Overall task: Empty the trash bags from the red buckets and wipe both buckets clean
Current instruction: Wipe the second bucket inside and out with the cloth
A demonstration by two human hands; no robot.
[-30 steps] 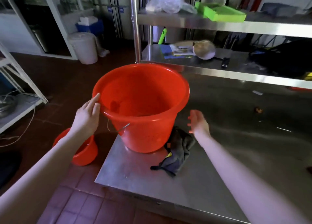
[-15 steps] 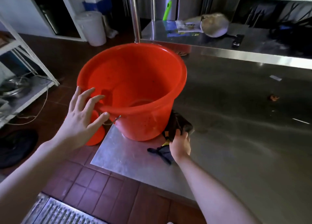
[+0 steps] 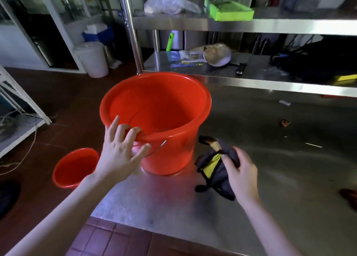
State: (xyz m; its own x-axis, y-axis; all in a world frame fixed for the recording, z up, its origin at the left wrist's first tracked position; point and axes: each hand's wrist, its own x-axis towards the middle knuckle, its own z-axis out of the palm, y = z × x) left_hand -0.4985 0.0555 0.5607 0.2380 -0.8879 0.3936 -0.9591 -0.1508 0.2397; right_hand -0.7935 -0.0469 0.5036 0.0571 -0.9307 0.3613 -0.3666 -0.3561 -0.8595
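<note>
A large red bucket (image 3: pixel 166 109) stands upright near the left corner of the steel table (image 3: pixel 251 207), with no bag inside. My left hand (image 3: pixel 120 153) grips its near rim, fingers hooked over the edge and thumb on the outer wall beside the wire handle. To the bucket's right, my right hand (image 3: pixel 240 175) holds a dark grey and yellow cloth (image 3: pixel 213 168), lifted just off the table. A smaller red bucket (image 3: pixel 74 167) sits on the tiled floor to the left of the table, also without a bag.
A steel shelf (image 3: pixel 251 76) rises behind the bucket, carrying papers, a pale bowl-like object and a black bag. Its post (image 3: pixel 133 43) stands just behind the bucket. A white pail (image 3: pixel 92 59) and a white rack (image 3: pixel 21 109) stand on the floor at left.
My left hand went from open beside the bucket to gripping its rim. My right hand closed on the cloth and raised it, moving right, away from the bucket's base.
</note>
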